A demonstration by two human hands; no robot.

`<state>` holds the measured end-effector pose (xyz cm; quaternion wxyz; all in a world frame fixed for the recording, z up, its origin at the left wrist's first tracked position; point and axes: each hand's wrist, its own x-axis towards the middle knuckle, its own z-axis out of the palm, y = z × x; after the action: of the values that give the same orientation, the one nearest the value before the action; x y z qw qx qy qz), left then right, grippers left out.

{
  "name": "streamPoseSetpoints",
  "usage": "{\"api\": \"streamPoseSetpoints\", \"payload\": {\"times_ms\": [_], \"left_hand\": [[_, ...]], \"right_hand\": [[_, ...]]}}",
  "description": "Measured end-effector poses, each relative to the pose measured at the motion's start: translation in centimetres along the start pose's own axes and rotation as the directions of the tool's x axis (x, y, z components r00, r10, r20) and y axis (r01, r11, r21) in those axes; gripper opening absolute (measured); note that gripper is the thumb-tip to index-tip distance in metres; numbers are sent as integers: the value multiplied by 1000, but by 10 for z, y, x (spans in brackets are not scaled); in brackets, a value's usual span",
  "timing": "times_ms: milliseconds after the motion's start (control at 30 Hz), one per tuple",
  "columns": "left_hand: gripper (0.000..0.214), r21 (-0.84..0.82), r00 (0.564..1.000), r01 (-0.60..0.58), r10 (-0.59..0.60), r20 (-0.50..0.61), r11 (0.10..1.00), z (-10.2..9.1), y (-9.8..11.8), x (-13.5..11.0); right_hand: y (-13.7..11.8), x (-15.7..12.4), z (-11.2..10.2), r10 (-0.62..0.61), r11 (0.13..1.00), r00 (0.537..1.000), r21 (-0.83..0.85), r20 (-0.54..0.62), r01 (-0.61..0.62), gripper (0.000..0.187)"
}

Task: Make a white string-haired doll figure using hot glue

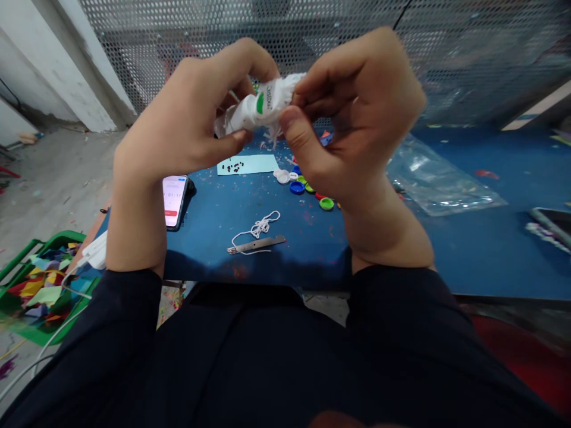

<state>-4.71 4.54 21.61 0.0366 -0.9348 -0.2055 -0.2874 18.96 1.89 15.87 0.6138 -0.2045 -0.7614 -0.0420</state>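
Above the table, both hands hold a small white plastic bundle (pixel 252 113), crumpled and printed with a green mark and dark letters. My left hand (pixel 173 119) is closed around its left end, thumb below. My right hand (pixel 357 113) pinches the gathered, frayed-looking right end between thumb and fingers. What the bundle contains, if anything, cannot be made out. On the blue table (pixel 200 255) beneath, a white string (pixel 261 227) lies tangled by a flat metal strip (pixel 263 244). Beyond it are a pale blue paper strip (pixel 259 163) with small dark bits and several coloured caps (pixel 297 188).
A lit phone (pixel 175 199) lies by my left forearm. To the right are a clear plastic bag (pixel 446 184) and a dark-edged device (pixel 555 223). A green basket (pixel 44 339) of coloured scraps stands at lower left, with cables nearby. Perforated metal panel (pixel 134 35) backs the table.
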Motion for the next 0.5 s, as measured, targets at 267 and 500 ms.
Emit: {"api": "streamPoseSetpoints", "payload": {"times_ms": [267, 500], "left_hand": [[53, -23, 1000, -15, 15, 4, 1000, 2, 2, 1], [49, 12, 999, 32, -32, 13, 999, 1, 6, 0]], "right_hand": [[-5, 1, -2, 82, 996, 996, 34, 27, -83, 10], [-2, 2, 2, 91, 992, 995, 82, 30, -93, 7]]}}
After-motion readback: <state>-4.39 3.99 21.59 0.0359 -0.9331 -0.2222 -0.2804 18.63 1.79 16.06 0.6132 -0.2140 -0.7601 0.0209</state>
